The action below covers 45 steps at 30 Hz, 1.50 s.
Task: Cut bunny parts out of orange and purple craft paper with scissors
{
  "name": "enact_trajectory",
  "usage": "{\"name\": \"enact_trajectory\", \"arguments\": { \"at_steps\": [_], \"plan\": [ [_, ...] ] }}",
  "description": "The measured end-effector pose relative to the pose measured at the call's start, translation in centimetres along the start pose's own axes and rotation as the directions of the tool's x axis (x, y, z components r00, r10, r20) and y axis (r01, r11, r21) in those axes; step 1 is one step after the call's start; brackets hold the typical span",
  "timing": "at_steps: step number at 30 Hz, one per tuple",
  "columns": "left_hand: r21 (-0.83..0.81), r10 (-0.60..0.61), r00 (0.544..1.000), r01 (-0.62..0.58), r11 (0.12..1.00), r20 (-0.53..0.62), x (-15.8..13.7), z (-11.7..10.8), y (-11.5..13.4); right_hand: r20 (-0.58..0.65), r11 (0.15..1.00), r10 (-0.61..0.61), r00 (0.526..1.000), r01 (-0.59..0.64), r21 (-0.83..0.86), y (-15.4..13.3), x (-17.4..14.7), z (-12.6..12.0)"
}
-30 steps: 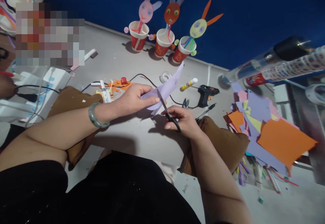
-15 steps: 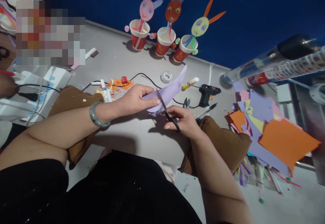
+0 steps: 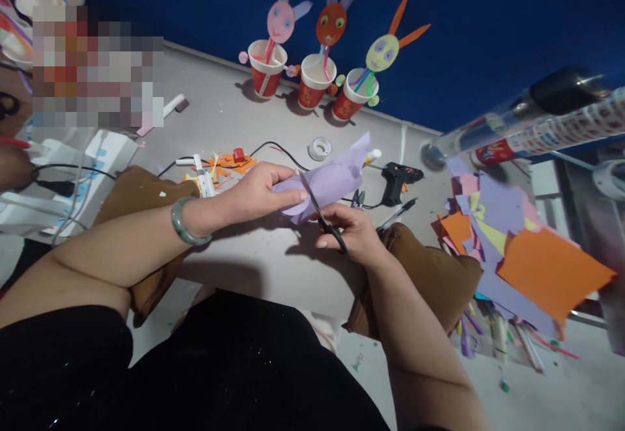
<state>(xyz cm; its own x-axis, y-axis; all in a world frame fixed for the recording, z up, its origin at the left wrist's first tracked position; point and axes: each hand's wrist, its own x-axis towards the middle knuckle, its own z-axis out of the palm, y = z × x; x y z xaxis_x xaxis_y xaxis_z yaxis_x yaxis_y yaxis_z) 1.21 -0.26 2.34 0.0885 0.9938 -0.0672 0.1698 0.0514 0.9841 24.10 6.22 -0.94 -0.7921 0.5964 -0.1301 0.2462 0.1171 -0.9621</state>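
Head view: at mid-frame, two hands work on one sheet of purple paper (image 3: 336, 177), curled and held up over the desk (image 3: 209, 86). The left hand (image 3: 266, 190) has its grip pinched on the sheet's left end, thumb laid on top; the right hand (image 3: 349, 232) has its grip closed around one pair of scissors (image 3: 315, 203), blades at the paper and aimed up and left. The left forearm comes in from the lower left, nearly level, with one bracelet (image 3: 180, 222) at the wrist; the right forearm rises steeply from the lower right, its thumb turned left. Just above and right of the paper are one tape roll (image 3: 319, 155), one marker (image 3: 374, 156) partly hidden by the sheet, and one glue gun (image 3: 393, 183). To the paper's left lie orange scraps (image 3: 229, 163) and one red cap (image 3: 239, 155). Farther out, three red cups stand at upper centre, each with one rabbit: pink (image 3: 280, 22), brown-orange (image 3: 331, 25) and yellow (image 3: 382, 53). One large orange sheet (image 3: 554, 262) tops overlapping coloured paper at right.
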Motion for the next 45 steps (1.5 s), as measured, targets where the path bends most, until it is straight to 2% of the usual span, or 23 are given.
{"name": "enact_trajectory", "arguments": {
  "at_steps": [11, 19, 45],
  "plan": [
    [-0.023, -0.04, 0.999, 0.039, 0.999, -0.037, -0.34, -0.13, 0.07, -0.013, 1.0, 0.015, 1.0, -0.014, 0.019, 0.08, -0.12, 0.01],
    [-0.026, -0.008, 1.0, 0.008, 1.0, 0.006, -0.12, 0.2, 0.27, -0.031, 0.999, 0.01, 0.999, -0.009, 0.035, 0.19, -0.06, 0.4],
    [-0.018, 0.046, 0.999, -0.046, 0.999, -0.018, -0.17, -0.09, 0.11, -0.054, 0.999, -0.021, 0.998, 0.023, 0.028, 0.2, -0.27, 0.32]
  ]
}}
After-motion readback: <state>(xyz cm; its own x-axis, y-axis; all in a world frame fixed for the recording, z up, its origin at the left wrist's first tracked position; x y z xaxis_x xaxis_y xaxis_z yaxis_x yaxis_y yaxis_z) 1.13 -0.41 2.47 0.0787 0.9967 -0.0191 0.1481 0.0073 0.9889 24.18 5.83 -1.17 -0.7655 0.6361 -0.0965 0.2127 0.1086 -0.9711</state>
